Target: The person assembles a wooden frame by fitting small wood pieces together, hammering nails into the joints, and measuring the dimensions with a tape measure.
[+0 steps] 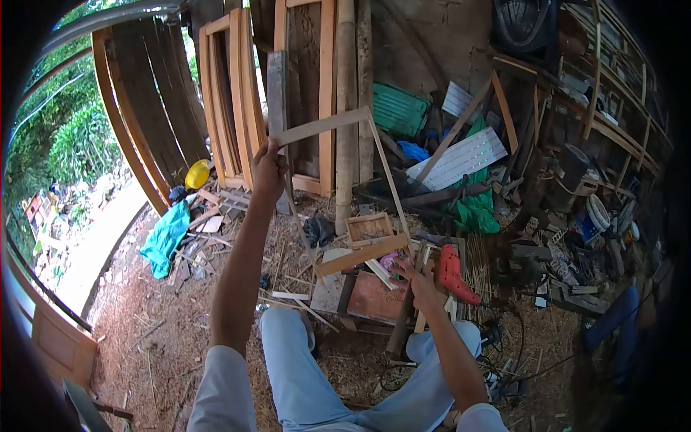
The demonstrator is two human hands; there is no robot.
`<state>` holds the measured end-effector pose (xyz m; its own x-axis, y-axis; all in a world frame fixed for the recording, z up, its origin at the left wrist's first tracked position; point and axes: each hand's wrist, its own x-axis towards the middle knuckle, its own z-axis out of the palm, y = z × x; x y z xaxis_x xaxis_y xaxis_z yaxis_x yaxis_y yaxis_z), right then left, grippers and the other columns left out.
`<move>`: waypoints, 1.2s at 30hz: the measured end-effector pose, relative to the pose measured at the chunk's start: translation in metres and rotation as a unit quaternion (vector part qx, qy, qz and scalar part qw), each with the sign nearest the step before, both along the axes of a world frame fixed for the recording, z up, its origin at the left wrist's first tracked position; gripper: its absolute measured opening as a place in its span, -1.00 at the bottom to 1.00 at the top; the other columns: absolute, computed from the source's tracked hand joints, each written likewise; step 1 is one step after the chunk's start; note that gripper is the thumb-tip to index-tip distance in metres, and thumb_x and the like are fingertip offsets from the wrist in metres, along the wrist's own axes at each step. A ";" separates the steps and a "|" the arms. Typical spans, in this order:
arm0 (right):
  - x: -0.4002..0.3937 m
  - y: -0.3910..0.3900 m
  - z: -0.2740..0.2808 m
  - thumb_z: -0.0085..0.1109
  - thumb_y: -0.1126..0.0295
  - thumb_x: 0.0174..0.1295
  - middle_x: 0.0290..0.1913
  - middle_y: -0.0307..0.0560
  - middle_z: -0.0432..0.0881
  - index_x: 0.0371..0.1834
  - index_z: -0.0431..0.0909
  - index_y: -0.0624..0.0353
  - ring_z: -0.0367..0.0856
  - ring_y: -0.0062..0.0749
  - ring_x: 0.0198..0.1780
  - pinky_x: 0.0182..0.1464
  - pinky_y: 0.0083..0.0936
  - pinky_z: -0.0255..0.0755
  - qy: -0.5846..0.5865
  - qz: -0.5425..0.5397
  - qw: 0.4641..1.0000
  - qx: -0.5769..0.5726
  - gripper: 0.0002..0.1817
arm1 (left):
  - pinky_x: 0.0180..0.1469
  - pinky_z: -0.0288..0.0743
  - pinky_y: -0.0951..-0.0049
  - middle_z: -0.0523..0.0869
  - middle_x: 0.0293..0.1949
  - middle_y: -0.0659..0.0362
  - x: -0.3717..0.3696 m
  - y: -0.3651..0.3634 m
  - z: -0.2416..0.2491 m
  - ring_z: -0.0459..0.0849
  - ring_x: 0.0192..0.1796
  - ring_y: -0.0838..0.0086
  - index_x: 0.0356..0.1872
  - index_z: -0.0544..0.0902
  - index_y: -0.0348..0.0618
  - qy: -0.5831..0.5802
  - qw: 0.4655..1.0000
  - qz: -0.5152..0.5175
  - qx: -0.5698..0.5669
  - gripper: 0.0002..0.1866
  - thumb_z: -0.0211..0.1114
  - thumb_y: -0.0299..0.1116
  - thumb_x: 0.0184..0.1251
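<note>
A thin rectangular wooden frame [324,127] is held up in front of me, tilted, with its lower rail nearer the bench. My left hand [269,171] is closed around its upper left corner, arm stretched forward. My right hand [417,282] is just below the frame's lower right corner, fingers spread and fingertips close to the wood. Beside that hand lies a red power drill [453,276]. Under the frame, a low work surface with a reddish-brown board [376,297] stands between my knees, and a small wooden tray [369,229] sits behind it.
Wooden door or window frames [234,101] lean at the back beside a bamboo post [345,144]. A green crate [400,109], a white panel [461,160] and scrap wood crowd the back right. A teal cloth [165,239] and a yellow helmet-like object [197,174] lie left. Shavings cover the ground.
</note>
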<state>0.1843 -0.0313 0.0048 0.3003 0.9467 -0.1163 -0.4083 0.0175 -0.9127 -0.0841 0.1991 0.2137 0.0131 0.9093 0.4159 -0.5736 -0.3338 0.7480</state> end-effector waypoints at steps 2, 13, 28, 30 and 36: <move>-0.010 -0.004 0.014 0.10 0.17 0.38 0.19 0.03 0.50 0.33 0.27 0.24 0.50 -0.16 0.21 0.12 -0.14 0.54 0.107 0.045 0.991 0.064 -0.44 | -0.62 0.15 0.67 0.53 -0.41 0.32 -0.009 0.009 -0.014 0.33 -0.59 0.69 -0.08 0.55 -0.20 -0.014 0.999 -0.014 -0.033 -0.76 0.18 -0.23 0.45; 0.010 0.012 0.025 0.11 0.12 0.35 -0.09 -0.02 0.58 0.14 0.38 0.25 0.64 -0.15 -0.02 0.05 -0.22 0.66 0.220 -0.118 0.961 0.121 -0.54 | -0.05 0.54 0.50 0.60 0.12 0.17 0.017 -0.024 -0.056 0.61 -0.06 0.51 0.23 0.37 -0.15 0.099 0.992 -0.062 0.045 -0.67 0.03 -0.41 0.51; 0.004 -0.018 0.043 0.08 0.17 0.39 0.19 0.01 0.49 0.35 0.24 0.18 0.54 -0.20 0.15 0.15 -0.25 0.58 0.151 0.040 0.986 0.050 -0.45 | -0.19 0.75 0.34 0.63 0.01 -0.08 0.050 -0.150 -0.185 0.73 -0.06 0.17 0.02 0.15 -0.02 0.136 0.944 -0.263 -0.145 -0.68 0.10 -0.51 0.43; 0.000 -0.016 0.040 0.10 0.19 0.37 0.23 0.02 0.44 0.42 0.16 0.13 0.50 -0.15 0.22 0.20 -0.18 0.54 0.157 0.070 0.985 0.028 -0.38 | -0.20 0.75 0.33 0.62 0.03 -0.09 0.045 -0.145 -0.193 0.73 -0.07 0.17 0.02 0.16 -0.01 0.127 0.950 -0.241 -0.153 -0.69 0.08 -0.53 0.43; 0.003 -0.009 0.003 0.11 0.28 0.38 -0.09 -0.09 0.65 0.13 0.44 0.14 0.54 -0.58 -0.41 -0.47 -0.56 0.45 0.014 -0.139 0.990 -0.033 -0.68 | -0.21 0.73 0.26 0.60 0.05 -0.08 0.034 -0.125 -0.235 0.73 -0.05 0.16 0.02 0.16 0.00 0.114 0.946 -0.269 -0.141 -0.68 0.08 -0.53 0.43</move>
<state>0.1877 -0.0407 0.0081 0.5436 0.8182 -0.1871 -0.4216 0.0735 -0.9038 -0.0504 0.0737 -0.0212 0.5655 0.8201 0.0873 -0.4161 0.1924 0.8887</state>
